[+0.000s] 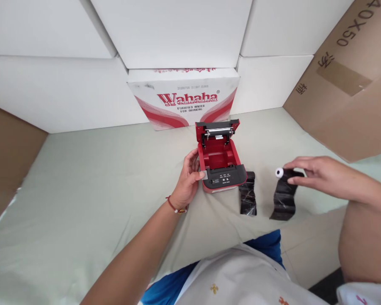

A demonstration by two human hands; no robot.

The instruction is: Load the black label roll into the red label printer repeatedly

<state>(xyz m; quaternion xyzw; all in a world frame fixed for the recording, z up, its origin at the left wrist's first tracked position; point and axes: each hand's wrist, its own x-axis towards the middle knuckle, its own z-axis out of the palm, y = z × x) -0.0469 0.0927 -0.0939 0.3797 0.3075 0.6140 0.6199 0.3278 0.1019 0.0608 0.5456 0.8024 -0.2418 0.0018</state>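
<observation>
Left hand (pixel 190 173) clasps the lid-up red printer (pixel 219 160) on a cloth (pixel 114 169); well to its right, the right hand (pixel 319 173) pinches what seems a black roll (pixel 285 195). A steady left hold and light, level pinch should prevent creasing.

A boxy red-and-black plastic printer (pixel 220 159) stands upright, lid (pixel 222 126) raised; to its right, a small white-ended roll (pixel 285 173) trails a creased black strip (pixel 284 200).

Both arms (pixel 139 254) forward — right hand (pixel 325 176) in a pinch, left hand (pixel 187 182) thumb-out, its fingers (pixel 191 158) apparently curved
</observation>
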